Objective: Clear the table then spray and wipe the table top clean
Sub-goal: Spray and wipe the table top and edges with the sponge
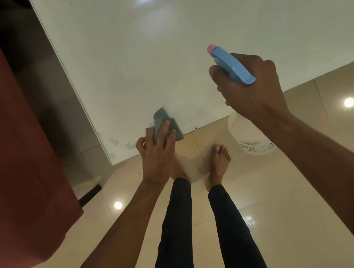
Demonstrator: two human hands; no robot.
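left hand (159,150) grips cloth (165,124) at table (135,48) edge; right hand (253,85) grips spray bottle (231,66).

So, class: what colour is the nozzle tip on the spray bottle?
Pink, on the blue spray bottle head; head view.

Right hand (253,85) hides the neck of the spray bottle (250,139); label print too blurred to read. Left hand (158,152) covers part of the cloth (162,117). Table (180,41) cut off far and right.
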